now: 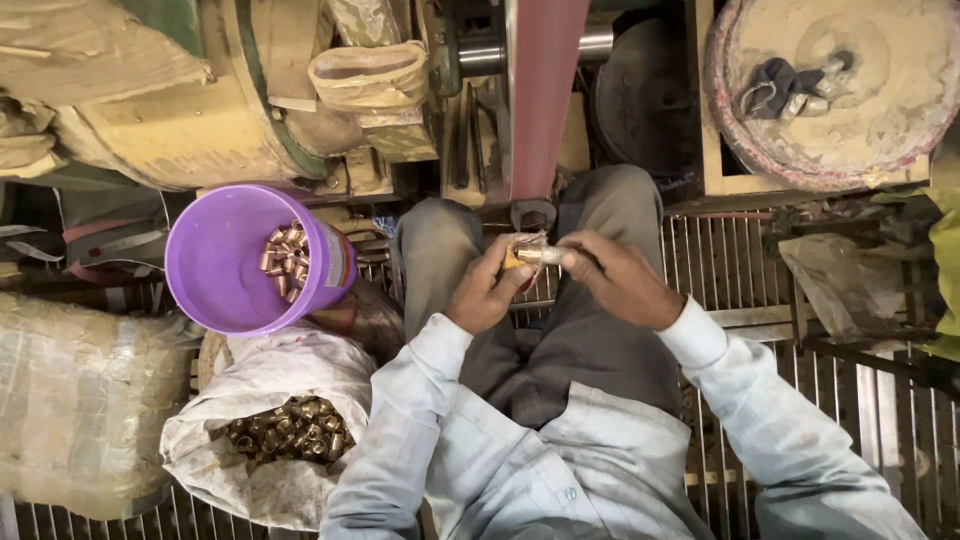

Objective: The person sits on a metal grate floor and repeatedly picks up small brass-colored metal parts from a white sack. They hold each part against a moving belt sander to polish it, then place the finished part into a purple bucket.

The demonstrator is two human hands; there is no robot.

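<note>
A floor of metal grating point(880, 410) is seen beneath and to the right of the hands, with the seated person's grey trousers point(590, 330) directly below them. Beyond the hands, the far side is occupied by dust-coated workshop machinery point(190, 110), from which a red abrasive belt point(540, 90) runs down to a point just ahead of the fingertips. Far to the left of the hands, a large wrapped bale point(80, 400) is placed against the frame edge. Beyond and to the right of the hands, a round dust-filled tub point(900, 110) is set in a wooden frame, with a dark cloth and small metal parts lying on the dust. Left of the left hand and nearer the body, an open white sack point(270, 470) is positioned, filled with dull brass fittings point(290, 430). Above that sack, a purple plastic bucket point(225, 265) is tilted toward the person, and brighter copper-coloured fittings point(285, 260) are held inside it. The left hand point(487, 290) and right hand point(615, 275) are brought together over the lap, and both are closed on one small brass workpiece point(530, 256), gripped between the fingertips just below the lower end of the belt. Whether the workpiece is touching the belt cannot be told.
</note>
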